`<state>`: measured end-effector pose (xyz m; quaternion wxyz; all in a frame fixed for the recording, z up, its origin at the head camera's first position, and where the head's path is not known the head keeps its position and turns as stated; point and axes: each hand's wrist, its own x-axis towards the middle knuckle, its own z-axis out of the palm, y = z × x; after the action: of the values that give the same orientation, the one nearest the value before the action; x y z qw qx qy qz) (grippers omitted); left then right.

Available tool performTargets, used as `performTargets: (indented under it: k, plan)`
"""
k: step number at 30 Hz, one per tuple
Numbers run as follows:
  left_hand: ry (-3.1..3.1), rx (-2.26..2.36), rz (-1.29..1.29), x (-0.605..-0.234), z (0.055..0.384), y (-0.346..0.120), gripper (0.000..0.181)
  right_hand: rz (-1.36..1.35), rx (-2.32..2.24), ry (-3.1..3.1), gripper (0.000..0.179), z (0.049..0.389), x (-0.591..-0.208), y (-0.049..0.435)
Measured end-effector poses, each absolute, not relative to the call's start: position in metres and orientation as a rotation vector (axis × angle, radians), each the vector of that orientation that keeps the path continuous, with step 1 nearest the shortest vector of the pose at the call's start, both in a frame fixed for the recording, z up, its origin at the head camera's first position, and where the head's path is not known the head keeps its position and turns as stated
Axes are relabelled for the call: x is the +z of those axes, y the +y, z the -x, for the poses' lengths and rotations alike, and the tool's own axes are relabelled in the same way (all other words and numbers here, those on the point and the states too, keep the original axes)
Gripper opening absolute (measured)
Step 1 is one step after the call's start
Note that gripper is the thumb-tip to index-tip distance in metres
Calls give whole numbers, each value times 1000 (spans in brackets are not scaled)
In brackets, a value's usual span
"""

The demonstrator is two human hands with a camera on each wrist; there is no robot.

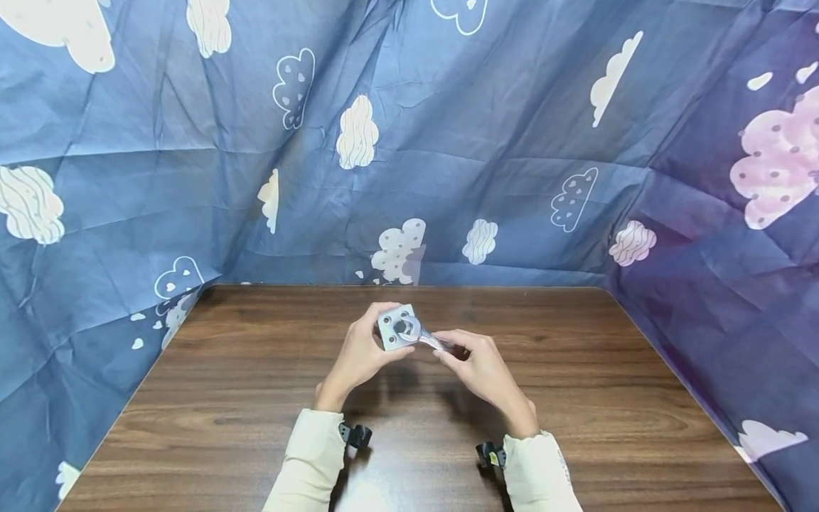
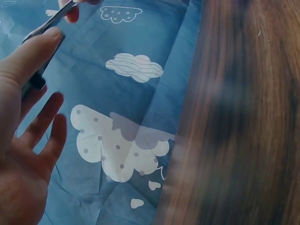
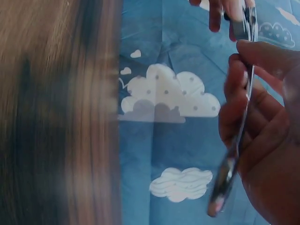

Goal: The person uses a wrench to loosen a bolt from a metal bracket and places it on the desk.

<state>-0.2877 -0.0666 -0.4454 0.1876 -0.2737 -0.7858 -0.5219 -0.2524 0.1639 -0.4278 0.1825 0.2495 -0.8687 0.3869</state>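
Note:
A square metal plate (image 1: pixel 387 334) with holes near its corners is held up above the table by my left hand (image 1: pixel 361 350), thumb at the lower edge and fingers at the upper edge. My right hand (image 1: pixel 476 363) pinches the handle of a shiny wrench (image 1: pixel 430 339). The wrench's head lies over the middle of the plate, around what looks like a nut or bolt (image 1: pixel 402 327). In the right wrist view the wrench handle (image 3: pixel 229 164) runs down past the palm. From the left wrist, the plate (image 2: pixel 54 51) shows only edge-on, behind the thumb.
A brown wood-grain table (image 1: pixel 256 384) lies under both hands. Blue cloth (image 1: pixel 448 178) with white clouds hangs behind it and along both sides. Black wrist cameras sit on the straps at both cuffs, the left camera (image 1: pixel 360 436) and the right camera (image 1: pixel 488 455).

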Motion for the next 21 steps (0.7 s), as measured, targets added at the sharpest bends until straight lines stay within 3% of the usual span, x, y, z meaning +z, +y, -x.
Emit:
performTargets:
  k: [11, 21]
  plan:
    - [-2122, -1334, 574, -445, 288, -58, 75, -776, 1328, -2478, 21, 242, -421, 137]
    - [-2315, -1546, 874, -437, 285, -77, 71, -746, 854, -2505, 26, 246, -419, 153]
